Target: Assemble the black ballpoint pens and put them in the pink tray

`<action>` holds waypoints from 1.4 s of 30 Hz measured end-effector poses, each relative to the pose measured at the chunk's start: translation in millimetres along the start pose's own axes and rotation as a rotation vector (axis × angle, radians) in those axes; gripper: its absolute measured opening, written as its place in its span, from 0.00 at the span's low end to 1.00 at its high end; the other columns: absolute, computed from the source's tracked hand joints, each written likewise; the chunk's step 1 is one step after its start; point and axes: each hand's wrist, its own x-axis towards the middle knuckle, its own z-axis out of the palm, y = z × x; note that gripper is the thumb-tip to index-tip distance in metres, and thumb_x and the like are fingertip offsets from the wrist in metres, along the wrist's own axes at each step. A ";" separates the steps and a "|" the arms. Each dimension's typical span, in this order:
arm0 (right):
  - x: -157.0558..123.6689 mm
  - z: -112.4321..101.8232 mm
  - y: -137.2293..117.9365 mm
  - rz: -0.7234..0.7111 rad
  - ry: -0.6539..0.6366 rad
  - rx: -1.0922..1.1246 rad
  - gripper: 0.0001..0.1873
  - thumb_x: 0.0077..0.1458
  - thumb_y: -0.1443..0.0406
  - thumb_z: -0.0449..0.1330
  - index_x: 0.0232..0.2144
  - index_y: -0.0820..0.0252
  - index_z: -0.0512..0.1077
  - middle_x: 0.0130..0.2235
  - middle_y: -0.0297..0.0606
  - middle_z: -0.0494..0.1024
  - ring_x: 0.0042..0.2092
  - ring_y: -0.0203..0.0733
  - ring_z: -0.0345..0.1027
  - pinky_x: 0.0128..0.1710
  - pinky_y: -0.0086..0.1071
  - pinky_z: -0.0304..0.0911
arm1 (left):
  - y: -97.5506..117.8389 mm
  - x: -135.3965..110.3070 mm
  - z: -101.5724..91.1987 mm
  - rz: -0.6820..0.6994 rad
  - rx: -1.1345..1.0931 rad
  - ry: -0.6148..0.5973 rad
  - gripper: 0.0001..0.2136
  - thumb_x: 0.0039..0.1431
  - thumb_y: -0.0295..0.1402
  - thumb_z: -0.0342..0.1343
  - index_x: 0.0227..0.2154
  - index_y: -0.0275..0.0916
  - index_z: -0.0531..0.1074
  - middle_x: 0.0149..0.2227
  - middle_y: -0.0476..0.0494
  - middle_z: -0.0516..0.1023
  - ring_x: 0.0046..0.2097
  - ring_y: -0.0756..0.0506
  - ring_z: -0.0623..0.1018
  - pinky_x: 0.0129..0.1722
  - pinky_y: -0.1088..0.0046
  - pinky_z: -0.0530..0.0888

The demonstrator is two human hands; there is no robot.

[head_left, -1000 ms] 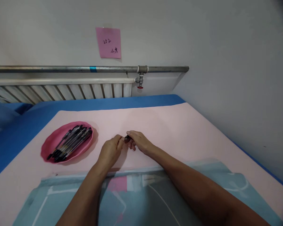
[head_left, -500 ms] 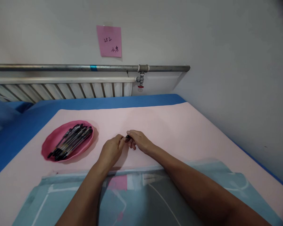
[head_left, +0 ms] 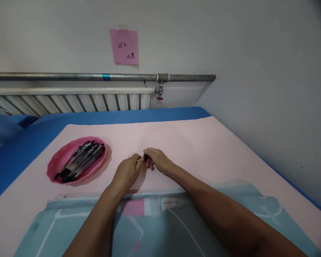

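My left hand (head_left: 127,169) and my right hand (head_left: 159,159) meet over the pink sheet, fingertips close together. Between them shows a small black object (head_left: 146,156), mostly covered by the fingers, so its full shape and kind stay hidden. The right hand's thumb and fingers are closed around it, while the left thumb and forefinger pinch at its near side. To the left of my hands stands a pink oval dish (head_left: 53,162) with a wavy rim. Several clear-barrelled pens with black caps (head_left: 82,159) lie in it in a slanted heap.
A light-blue patterned cloth (head_left: 77,225) lies under my forearms. The pink sheet (head_left: 192,142) rests on a blue surface (head_left: 139,115). Behind it run a metal pipe (head_left: 77,77), a radiator (head_left: 96,101) and a red-handled valve (head_left: 159,98). A pink note (head_left: 124,47) hangs on the wall.
Hardly anything differs. Both hands keep their place over the sheet, with only a very slight shift of the fingers around the black object.
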 end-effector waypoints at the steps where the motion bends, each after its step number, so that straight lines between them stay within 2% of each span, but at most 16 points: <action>1: 0.2 -0.1 0.5 -0.001 0.000 -0.001 0.16 0.56 0.57 0.49 0.23 0.62 0.64 0.17 0.31 0.68 0.15 0.29 0.57 0.13 0.23 0.53 | 0.0 0.0 0.2 0.000 0.009 -0.002 0.14 0.61 0.36 0.39 0.34 0.39 0.69 0.28 0.45 0.76 0.29 0.48 0.73 0.29 0.75 0.62; 7: 0.6 -0.2 1.7 -0.012 0.002 -0.028 0.16 0.56 0.57 0.49 0.22 0.61 0.63 0.17 0.30 0.69 0.15 0.29 0.57 0.13 0.23 0.53 | 0.2 1.0 0.5 -0.009 0.039 -0.007 0.14 0.60 0.36 0.40 0.37 0.38 0.70 0.33 0.42 0.77 0.33 0.46 0.74 0.31 0.73 0.63; 24: -1.9 1.4 -2.4 -0.048 -0.007 -0.115 0.15 0.56 0.60 0.48 0.21 0.60 0.61 0.17 0.29 0.68 0.15 0.29 0.57 0.14 0.23 0.53 | -0.7 0.1 1.2 0.002 0.065 -0.027 0.13 0.59 0.37 0.43 0.40 0.38 0.69 0.35 0.41 0.78 0.36 0.44 0.75 0.32 0.72 0.64; 42: -4.8 2.7 -4.5 -0.079 -0.021 -0.171 0.13 0.56 0.61 0.49 0.22 0.59 0.61 0.18 0.28 0.67 0.16 0.29 0.57 0.16 0.24 0.54 | -4.0 -0.9 2.5 0.022 0.033 -0.030 0.12 0.58 0.37 0.45 0.39 0.38 0.68 0.33 0.43 0.77 0.31 0.46 0.74 0.29 0.74 0.62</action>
